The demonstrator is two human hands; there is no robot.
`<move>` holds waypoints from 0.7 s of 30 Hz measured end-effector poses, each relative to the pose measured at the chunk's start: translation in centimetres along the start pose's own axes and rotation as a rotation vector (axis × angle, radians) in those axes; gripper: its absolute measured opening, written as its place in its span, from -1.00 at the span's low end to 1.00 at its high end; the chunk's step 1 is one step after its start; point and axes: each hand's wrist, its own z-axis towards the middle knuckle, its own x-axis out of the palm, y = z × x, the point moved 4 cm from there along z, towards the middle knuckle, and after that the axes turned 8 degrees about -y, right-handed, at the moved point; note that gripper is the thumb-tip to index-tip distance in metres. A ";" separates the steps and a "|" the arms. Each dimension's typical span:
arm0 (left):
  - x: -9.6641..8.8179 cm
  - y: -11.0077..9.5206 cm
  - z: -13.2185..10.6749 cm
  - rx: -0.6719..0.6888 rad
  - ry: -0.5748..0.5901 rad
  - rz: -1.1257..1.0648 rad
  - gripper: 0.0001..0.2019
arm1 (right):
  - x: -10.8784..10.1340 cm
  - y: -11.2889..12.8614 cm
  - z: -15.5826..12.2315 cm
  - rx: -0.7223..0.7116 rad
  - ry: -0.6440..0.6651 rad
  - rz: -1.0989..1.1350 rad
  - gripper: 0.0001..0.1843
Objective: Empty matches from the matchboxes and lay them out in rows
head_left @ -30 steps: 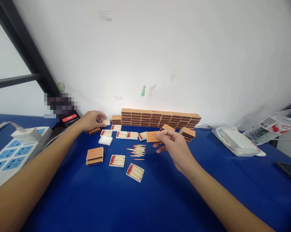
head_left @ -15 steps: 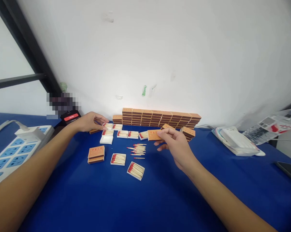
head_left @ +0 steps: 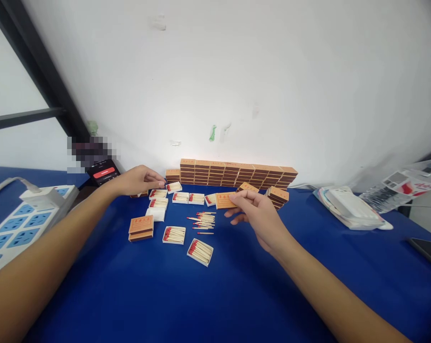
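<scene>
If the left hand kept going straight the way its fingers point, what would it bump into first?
Most likely the small open tray of matches, just ahead of the left hand. Depth is unclear from this one view, so the two may already be touching.

matchbox stack (head_left: 237, 174): rear of table (head_left: 237, 300) | loose matches (head_left: 205, 220): before stack | matchbox tray (head_left: 197, 261): before matches | power strip (head_left: 31, 224): far left
</scene>
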 end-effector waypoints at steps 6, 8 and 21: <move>-1.2 -8.3 -3.3 0.214 -0.144 0.099 -0.51 | 1.2 -0.6 -0.8 0.035 0.062 0.014 -0.48; 0.6 -11.9 -4.5 0.371 -0.115 0.067 -0.50 | 1.7 -0.8 -1.1 0.061 0.090 0.039 -0.47; -3.5 -5.9 -0.3 0.127 -0.138 0.220 -0.63 | 2.3 -0.2 -2.1 0.018 0.240 -0.028 -0.55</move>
